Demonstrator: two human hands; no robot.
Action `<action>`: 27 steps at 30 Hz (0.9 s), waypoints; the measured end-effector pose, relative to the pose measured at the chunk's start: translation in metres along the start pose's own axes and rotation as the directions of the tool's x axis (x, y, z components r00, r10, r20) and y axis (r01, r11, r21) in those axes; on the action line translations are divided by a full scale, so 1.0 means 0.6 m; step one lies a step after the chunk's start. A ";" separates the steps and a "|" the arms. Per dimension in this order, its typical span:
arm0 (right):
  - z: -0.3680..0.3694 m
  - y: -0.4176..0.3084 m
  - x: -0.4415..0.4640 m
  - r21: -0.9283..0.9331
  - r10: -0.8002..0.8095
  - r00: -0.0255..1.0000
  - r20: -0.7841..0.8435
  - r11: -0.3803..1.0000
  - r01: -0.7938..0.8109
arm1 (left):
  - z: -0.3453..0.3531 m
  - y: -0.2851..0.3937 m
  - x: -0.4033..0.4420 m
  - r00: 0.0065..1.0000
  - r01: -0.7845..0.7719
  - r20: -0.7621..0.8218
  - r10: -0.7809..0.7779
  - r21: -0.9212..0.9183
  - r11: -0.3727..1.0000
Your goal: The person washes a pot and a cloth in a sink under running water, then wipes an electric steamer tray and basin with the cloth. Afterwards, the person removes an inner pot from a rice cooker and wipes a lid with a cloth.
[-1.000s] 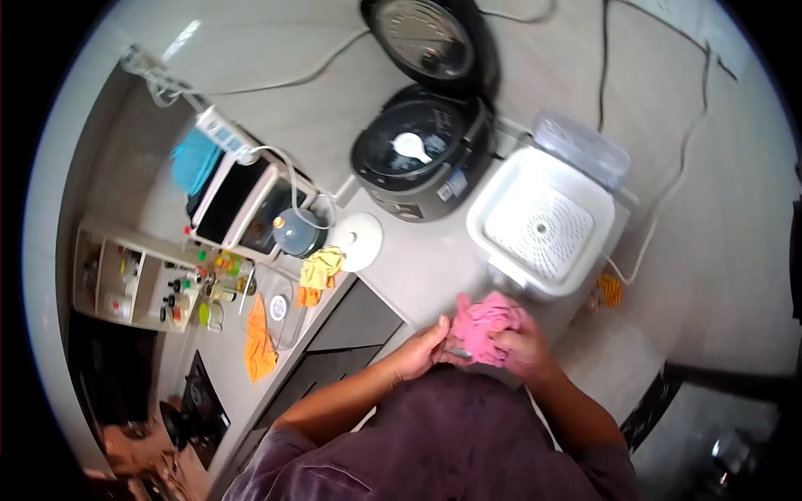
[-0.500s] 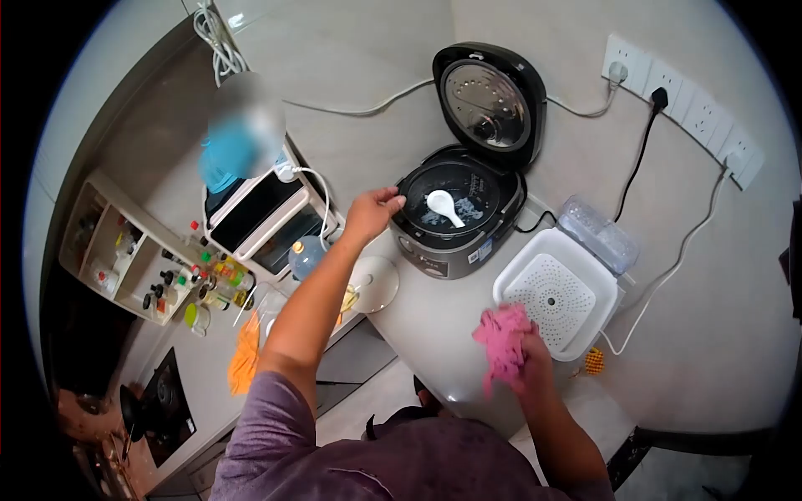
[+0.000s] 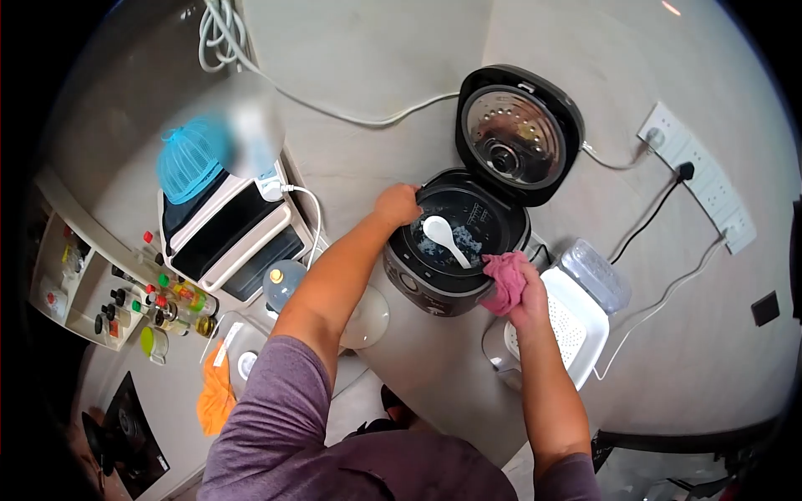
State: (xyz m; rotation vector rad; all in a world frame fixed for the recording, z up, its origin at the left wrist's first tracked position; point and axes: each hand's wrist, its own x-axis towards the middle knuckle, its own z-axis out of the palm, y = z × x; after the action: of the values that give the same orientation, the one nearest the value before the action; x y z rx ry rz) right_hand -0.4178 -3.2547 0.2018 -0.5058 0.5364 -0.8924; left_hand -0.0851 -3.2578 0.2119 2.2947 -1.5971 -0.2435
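Observation:
A dark rice cooker (image 3: 434, 299) stands on the counter with its lid (image 3: 515, 134) raised. Inside its black inner pot (image 3: 494, 227) lies a white spoon (image 3: 444, 235) among whitish residue. My left hand (image 3: 399, 205) is closed at the pot's left rim, its fingertips partly hidden over the edge. A crumpled pink cloth (image 3: 504, 282) is bunched in my right hand (image 3: 531, 302) and presses against the right rim of the pot.
Right of the cooker are a white perforated tray (image 3: 595, 334) and a clear plastic box (image 3: 595, 275). A glass lid (image 3: 368, 317), a blue-grey jug (image 3: 284, 282), an orange cloth (image 3: 217, 401), bottles and a toaster oven (image 3: 242, 238) are leftward. Power strips (image 3: 702, 179) line the wall.
My right hand has carried the pink cloth from beside the white tray up to the pot's right rim. My left hand has closed at the left rim. The view has shifted.

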 end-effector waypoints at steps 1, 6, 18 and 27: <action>0.001 -0.002 0.001 -0.061 0.012 1.000 0.014 0.998 -0.011 | 0.004 -0.003 0.009 1.000 -0.001 0.004 0.000 0.017 1.000; 0.015 -0.019 0.004 -0.099 0.110 0.994 -0.011 0.989 -0.111 | 0.012 -0.002 0.013 0.998 0.002 -0.069 -0.003 -0.015 1.000; 0.086 -0.087 -0.076 -0.122 -0.032 0.999 -0.011 0.992 0.030 | -0.206 0.036 -0.080 0.989 -0.006 -0.143 -0.030 -0.246 0.969; 0.156 -0.072 -0.279 -0.352 0.193 0.947 0.258 0.931 -0.094 | -0.334 0.012 -0.480 0.947 0.299 0.026 -0.320 -0.433 0.850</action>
State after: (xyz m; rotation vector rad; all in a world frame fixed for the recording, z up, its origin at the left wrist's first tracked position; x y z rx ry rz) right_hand -0.4711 -3.1216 0.3364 -0.8818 0.4517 -0.5706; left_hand -0.1289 -2.9568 0.3868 2.1634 -1.0083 -0.5587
